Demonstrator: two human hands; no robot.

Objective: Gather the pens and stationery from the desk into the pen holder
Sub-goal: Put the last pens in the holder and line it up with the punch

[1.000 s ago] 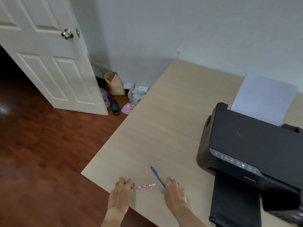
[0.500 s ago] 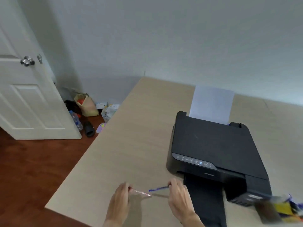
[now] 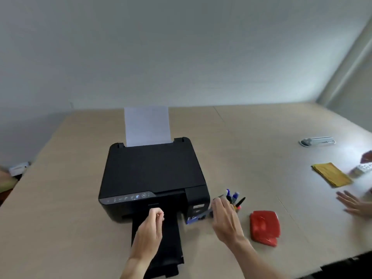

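On the pale wooden worktop (image 3: 251,141) a black printer (image 3: 153,178) sits left of centre, with a white sheet of paper (image 3: 147,125) standing upright in its far feed slot and its black output tray (image 3: 161,244) stretched toward the near edge. The left hand (image 3: 149,230) is raised over that tray, fingers curled in toward the thumb in a closed pinch; whether anything is held there cannot be told, as nothing shows past the fingertips. The right hand (image 3: 225,220) is just to the right of the printer's near corner, fingers loosely closed around a blue pen (image 3: 198,215), which is blurred and points leftward across the printer's front face. Just beyond the right hand, on the far side of its fingers, stands the pen holder (image 3: 234,200), mostly hidden by the hand, with several pens and markers sticking up out of it, their caps blue, black and red. To the right of the holder a red stapler-like object (image 3: 264,227) lies flat on the worktop, well clear of the hand. Farther right lies a folded yellow cloth (image 3: 332,177), and on the far right a grey cable port cover (image 3: 318,140) is set into the surface. At the right edge another person's hand (image 3: 354,203) rests with fingers spread on the worktop.
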